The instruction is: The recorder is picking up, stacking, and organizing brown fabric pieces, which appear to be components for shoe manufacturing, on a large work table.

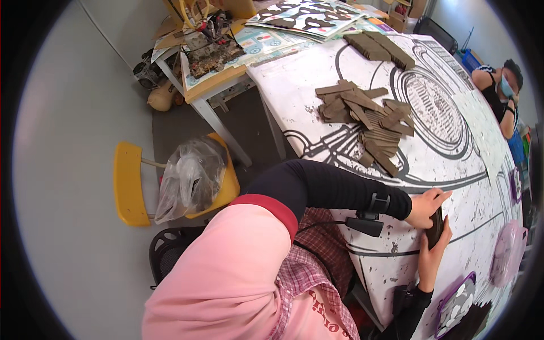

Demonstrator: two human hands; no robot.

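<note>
A dark brown flat strip (434, 229) lies between my two hands over the right part of the white table. My left hand (426, 209), its arm in a black sleeve, grips the strip's far end from above, with some fingers reaching past it. Lower down, my right hand (435, 255) holds the near end, thumb on one side and fingers on the other. Farther off on the table is a loose heap of similar brown strips (362, 110). Beyond it sit neat stacks of brown strips (379, 48).
The white table (317, 139) carries bold black line drawings. Near its right side are a pale pink plastic bag (508, 253) and a purple-rimmed item (456, 306). A yellow chair (128, 184) bears a clear plastic bag (192, 178). A masked person (498, 93) is at the far right.
</note>
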